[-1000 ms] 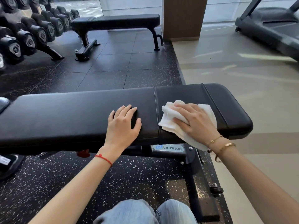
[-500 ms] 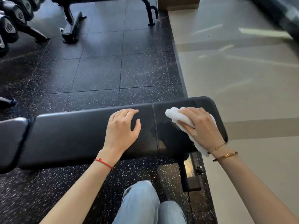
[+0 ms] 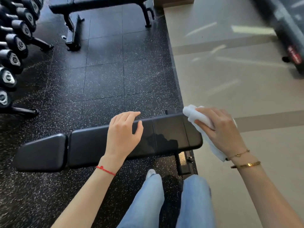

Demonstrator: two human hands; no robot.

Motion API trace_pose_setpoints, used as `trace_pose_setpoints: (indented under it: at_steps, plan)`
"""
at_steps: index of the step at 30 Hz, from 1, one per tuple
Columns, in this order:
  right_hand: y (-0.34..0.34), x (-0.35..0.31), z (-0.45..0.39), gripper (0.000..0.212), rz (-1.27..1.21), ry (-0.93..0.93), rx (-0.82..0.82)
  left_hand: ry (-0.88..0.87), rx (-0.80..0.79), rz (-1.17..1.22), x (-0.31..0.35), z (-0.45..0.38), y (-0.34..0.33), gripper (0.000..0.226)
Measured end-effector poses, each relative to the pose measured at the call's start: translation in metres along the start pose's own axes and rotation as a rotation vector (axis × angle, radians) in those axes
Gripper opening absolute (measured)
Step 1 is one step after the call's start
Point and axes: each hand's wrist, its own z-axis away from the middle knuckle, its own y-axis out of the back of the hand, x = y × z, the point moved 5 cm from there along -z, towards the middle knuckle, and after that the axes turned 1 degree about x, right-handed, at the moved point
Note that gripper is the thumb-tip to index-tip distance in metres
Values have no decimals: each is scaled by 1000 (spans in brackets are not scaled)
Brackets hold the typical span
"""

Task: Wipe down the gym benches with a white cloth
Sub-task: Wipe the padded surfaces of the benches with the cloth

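A black padded bench [image 3: 92, 145] lies across the view below me, its separate seat pad [image 3: 42, 152] at the left end. My left hand [image 3: 123, 134] hovers flat over the middle of the long pad, fingers spread, holding nothing. My right hand [image 3: 220, 130] is at the bench's right end, closed on a bunched white cloth [image 3: 195, 116] whose tail hangs down past my wrist. I cannot tell whether the cloth touches the pad. A second black bench [image 3: 98, 4] stands at the far top of the view.
A rack of dumbbells [image 3: 14, 58] lines the left side on the speckled black rubber floor [image 3: 105, 79]. A beige smooth floor [image 3: 230, 76] runs along the right, with a treadmill base [image 3: 289, 38] at the top right. My legs in blue jeans [image 3: 151, 199] stand near the bench foot.
I have risen, so the bench looks smaller and farther below. My right hand carried the cloth from the pad's top to its right end. My left hand lifted slightly off the pad.
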Motion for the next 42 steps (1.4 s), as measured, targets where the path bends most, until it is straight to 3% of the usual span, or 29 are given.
trace_pose_setpoints:
  at_steps: [6, 15, 21, 32, 42]
  plan:
    - [67, 51, -19, 35, 46, 48, 13, 62, 50, 50, 71, -24, 4, 28]
    - [177, 173, -60, 32, 30, 237, -50, 270, 181, 102, 233, -56, -37, 27]
    - [215, 232, -100, 32, 11, 270, -122, 369, 213, 93, 300, -79, -54, 26]
    - [182, 236, -233, 30, -60, 496, -287, 628, 292, 38, 290, -142, -79, 25]
    - [101, 141, -424, 34, -65, 851, -473, 903, 468, 22, 202, -251, -66, 26]
